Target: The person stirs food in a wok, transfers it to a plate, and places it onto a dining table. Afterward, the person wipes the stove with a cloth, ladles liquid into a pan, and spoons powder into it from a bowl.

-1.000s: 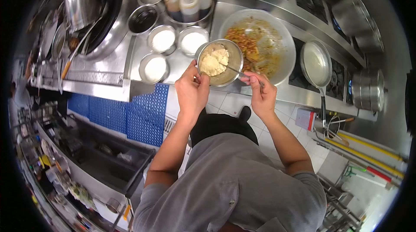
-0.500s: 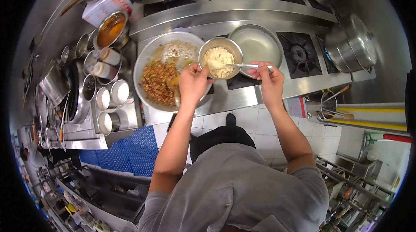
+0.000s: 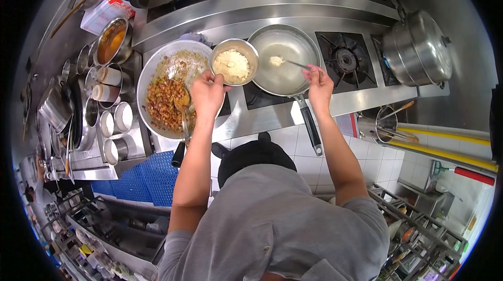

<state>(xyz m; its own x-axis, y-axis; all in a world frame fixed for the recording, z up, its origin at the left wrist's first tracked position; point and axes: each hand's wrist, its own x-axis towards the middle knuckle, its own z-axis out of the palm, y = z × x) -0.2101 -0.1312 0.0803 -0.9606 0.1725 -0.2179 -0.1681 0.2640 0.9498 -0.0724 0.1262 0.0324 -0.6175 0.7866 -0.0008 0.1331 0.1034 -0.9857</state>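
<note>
My left hand (image 3: 208,93) grips the rim of a small metal bowl (image 3: 251,54) that holds a pale yellow, crumbly powder (image 3: 231,66). Between the fingers of my right hand (image 3: 320,87) is the handle of a spoon (image 3: 296,64). A small heap of the same powder sits on its tip, above the frying pan (image 3: 288,41). The pan's inside looks wet or pale and shiny, and its black handle (image 3: 310,123) points toward me. Left of the small bowl stands a wide bowl of chopped, browned mixture (image 3: 165,103), with a large spoon (image 3: 184,116) resting in it.
A black-grated burner (image 3: 346,62) lies right of the pan, with a large lidded pot (image 3: 416,50) beyond it. At left are a pot of orange liquid (image 3: 111,41), jars and white-filled containers (image 3: 123,117). A utensil container (image 3: 374,123) hangs at the counter's right front.
My right hand has lifted the spoon out of the small bowl and carried a heap of powder over the pan. The whole view has shifted, showing the pan's handle.
</note>
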